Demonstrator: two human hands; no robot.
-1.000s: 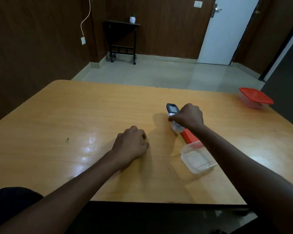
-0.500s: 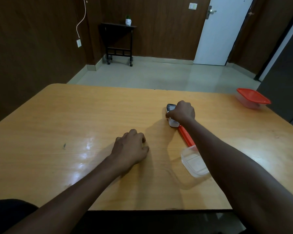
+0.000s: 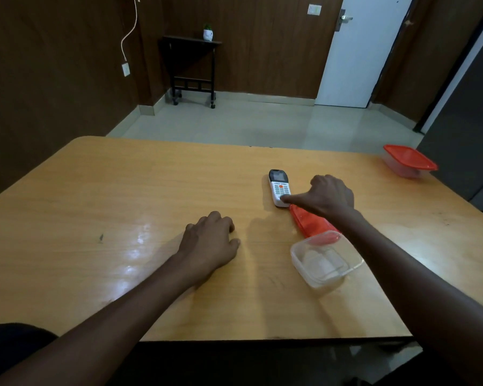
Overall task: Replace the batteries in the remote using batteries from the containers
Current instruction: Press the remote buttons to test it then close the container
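A white remote (image 3: 278, 185) with a dark screen end lies face up on the wooden table (image 3: 123, 190), right of centre. My right hand (image 3: 329, 195) rests just right of it, fingers curled, thumb stretched out and touching the remote's near end without gripping it. A red lid (image 3: 310, 222) lies flat just below the remote, partly under my right wrist. An open clear container (image 3: 296, 254) sits in front of the lid; I cannot tell what is in it. My left hand (image 3: 209, 240) rests knuckles-up on the table left of them, fingers curled, holding nothing.
A second clear container with a red lid (image 3: 407, 161) on it stands at the table's far right corner. The table's near edge runs just below my forearms. Beyond the table are a tiled floor, a small dark side table and a white door.
My right hand, which covered and gripped the remote, has let go and slid right; the remote now lies exposed, face up. My left hand has stayed in place.
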